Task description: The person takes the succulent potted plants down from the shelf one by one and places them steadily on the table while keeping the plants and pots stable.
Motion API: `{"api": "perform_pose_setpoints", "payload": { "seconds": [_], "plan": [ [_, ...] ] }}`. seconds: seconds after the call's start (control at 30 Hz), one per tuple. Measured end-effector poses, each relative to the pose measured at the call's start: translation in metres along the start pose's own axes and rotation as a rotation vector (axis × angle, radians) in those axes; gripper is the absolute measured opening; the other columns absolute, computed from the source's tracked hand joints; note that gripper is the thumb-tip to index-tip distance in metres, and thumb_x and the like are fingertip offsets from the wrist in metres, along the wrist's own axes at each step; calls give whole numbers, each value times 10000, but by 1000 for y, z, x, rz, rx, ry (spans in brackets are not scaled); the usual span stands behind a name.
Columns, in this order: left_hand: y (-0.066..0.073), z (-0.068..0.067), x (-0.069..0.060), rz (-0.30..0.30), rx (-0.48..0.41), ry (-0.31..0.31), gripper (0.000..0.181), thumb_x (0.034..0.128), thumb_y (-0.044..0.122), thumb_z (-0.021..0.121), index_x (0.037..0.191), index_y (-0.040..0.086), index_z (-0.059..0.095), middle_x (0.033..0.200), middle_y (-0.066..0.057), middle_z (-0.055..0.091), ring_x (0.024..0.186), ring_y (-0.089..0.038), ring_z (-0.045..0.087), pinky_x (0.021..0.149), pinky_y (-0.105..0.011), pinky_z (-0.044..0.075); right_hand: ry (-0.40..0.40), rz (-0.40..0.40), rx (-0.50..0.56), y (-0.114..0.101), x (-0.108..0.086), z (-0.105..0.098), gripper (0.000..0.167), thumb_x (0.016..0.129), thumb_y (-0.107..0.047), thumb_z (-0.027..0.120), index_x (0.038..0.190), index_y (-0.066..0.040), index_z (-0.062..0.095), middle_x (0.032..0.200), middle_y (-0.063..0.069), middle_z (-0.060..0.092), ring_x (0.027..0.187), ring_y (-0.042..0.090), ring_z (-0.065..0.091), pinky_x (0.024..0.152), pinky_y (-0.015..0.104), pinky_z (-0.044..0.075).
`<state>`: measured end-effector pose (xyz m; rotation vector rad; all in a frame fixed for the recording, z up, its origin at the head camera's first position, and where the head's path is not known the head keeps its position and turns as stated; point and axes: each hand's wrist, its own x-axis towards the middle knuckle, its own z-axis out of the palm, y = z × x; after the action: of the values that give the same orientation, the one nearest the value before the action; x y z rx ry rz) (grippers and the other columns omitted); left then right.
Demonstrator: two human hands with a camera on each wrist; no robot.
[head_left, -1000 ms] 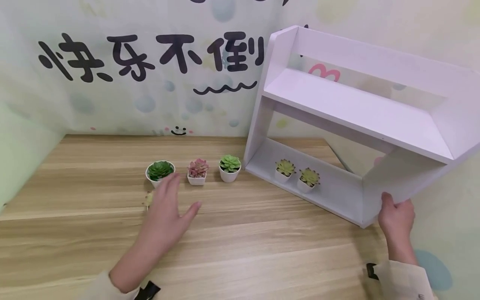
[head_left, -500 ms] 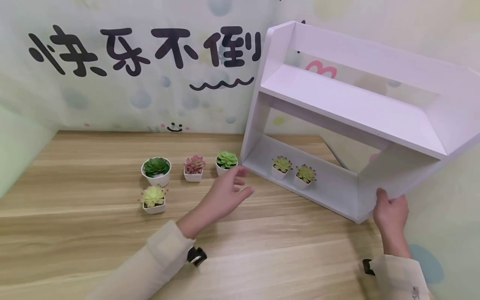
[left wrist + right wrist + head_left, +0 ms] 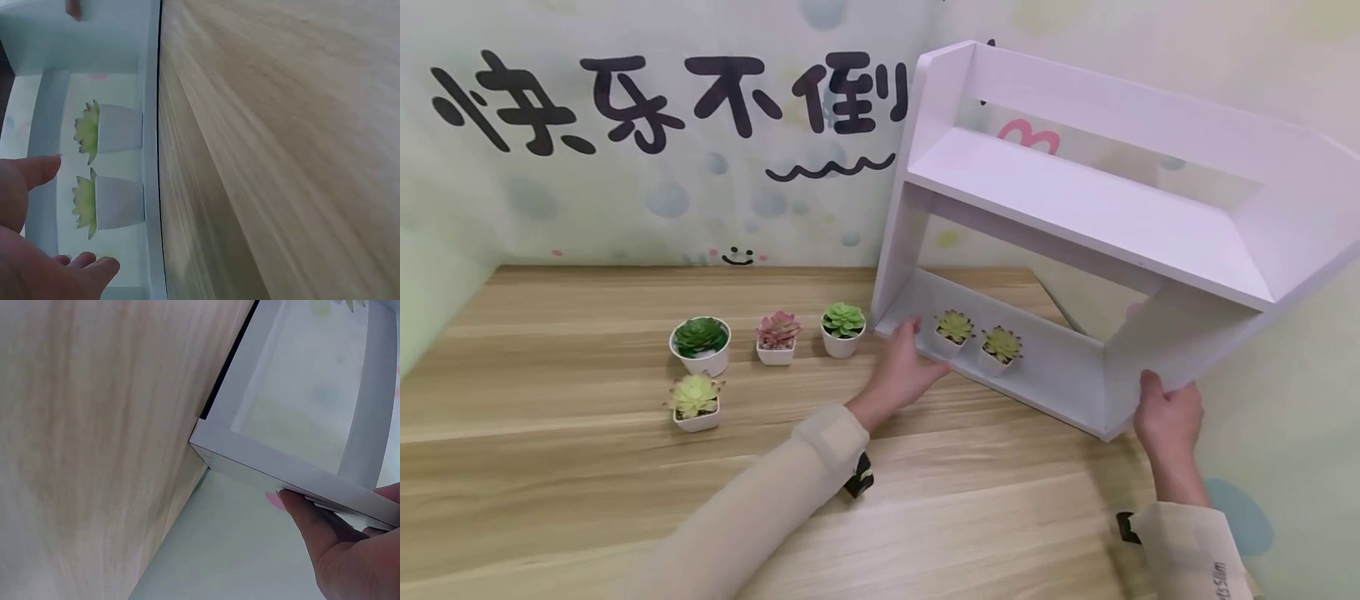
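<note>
A white two-level shelf (image 3: 1075,225) stands angled on the table's right side. My right hand (image 3: 1170,421) grips its right side panel near the bottom; in the right wrist view the thumb and fingers lie on either side of the panel (image 3: 287,462). My left hand (image 3: 901,373), fingers spread, is at the front edge of the lower board. Just beyond it, two yellow-green potted succulents (image 3: 953,333) (image 3: 1000,350) stand on that board. In the left wrist view both white pots (image 3: 120,128) (image 3: 119,203) are upright, with my left hand (image 3: 37,244) near the closer one, holding nothing.
Left of the shelf on the wooden table (image 3: 587,500) stand a dark green succulent (image 3: 702,346), a reddish one (image 3: 777,337), a bright green one (image 3: 843,330) and a pale yellow-green one (image 3: 695,402). A printed cloth (image 3: 625,192) hangs behind.
My left hand has moved right, from the dark green succulent, past the bright green one, to the shelf's lower board. My right hand still grips the side panel. The head view has shifted slightly.
</note>
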<state>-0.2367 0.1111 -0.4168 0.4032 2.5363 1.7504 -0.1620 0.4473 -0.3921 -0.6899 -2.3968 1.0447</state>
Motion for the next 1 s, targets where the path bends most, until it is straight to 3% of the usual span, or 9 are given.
{"api": "perform_pose_setpoints", "payload": {
  "seconds": [0.2, 0.4, 0.67, 1.0],
  "plan": [
    [5, 17, 20, -39, -13, -4, 995, 822, 215, 825, 1576, -6, 215, 1589, -238, 367, 1456, -380, 409, 1215, -461, 362, 11, -1, 3, 2, -2, -2, 561, 1032, -318, 365, 1424, 76, 441, 1397, 351, 519, 1261, 475, 503, 974, 602, 397],
    [-1, 28, 36, -65, -7, 5, 1037, 795, 181, 836, 1592, 28, 189, 1602, -236, 332, 1459, -377, 402, 1224, -452, 346, 22, -6, 10, 4, -4, -1, 547, 1033, -321, 365, 1388, 82, 470, 1373, 346, 530, 1250, 467, 492, 996, 599, 380],
    [-16, 35, 42, -54, 5, 30, 1014, 807, 188, 829, 1581, 9, 199, 1554, -250, 397, 1425, -381, 445, 1207, -444, 376, -2, -12, 3, 1, -3, 3, 560, 1043, -335, 346, 1445, 46, 431, 1409, 326, 519, 1271, 457, 496, 1003, 611, 401],
    [-22, 50, 50, -30, -48, 70, 943, 818, 196, 817, 1558, 0, 267, 1526, -208, 469, 1423, -338, 465, 1210, -427, 372, 33, -24, -2, 0, -1, 2, 546, 1032, -323, 362, 1392, 75, 462, 1357, 342, 541, 1229, 462, 508, 964, 593, 392]
  ]
}}
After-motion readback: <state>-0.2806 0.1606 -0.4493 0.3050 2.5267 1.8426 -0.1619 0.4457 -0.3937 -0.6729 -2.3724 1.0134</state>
